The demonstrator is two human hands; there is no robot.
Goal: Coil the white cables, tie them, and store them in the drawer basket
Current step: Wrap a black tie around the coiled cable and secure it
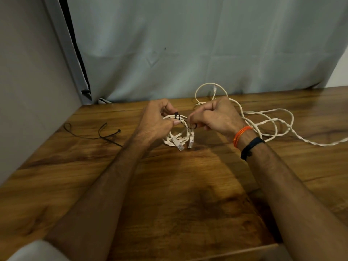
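A small coil of white cable (176, 139) hangs over the wooden table (169, 185), its two plugs pointing down. My left hand (157, 121) grips the top of the coil, thumb across the strands. A black tie (177, 115) is wrapped round the coil beside that thumb. My right hand (214, 117) pinches the tie's free end just right of the coil. A second white cable (271, 121) lies loose and tangled on the table behind and right of my right hand. No drawer basket is in view.
Spare black ties (105, 133) lie on the table to the left. A grey cloth (188, 53) hangs along the back edge and a wall (28, 91) closes the left side. The table's front edge runs at bottom right.
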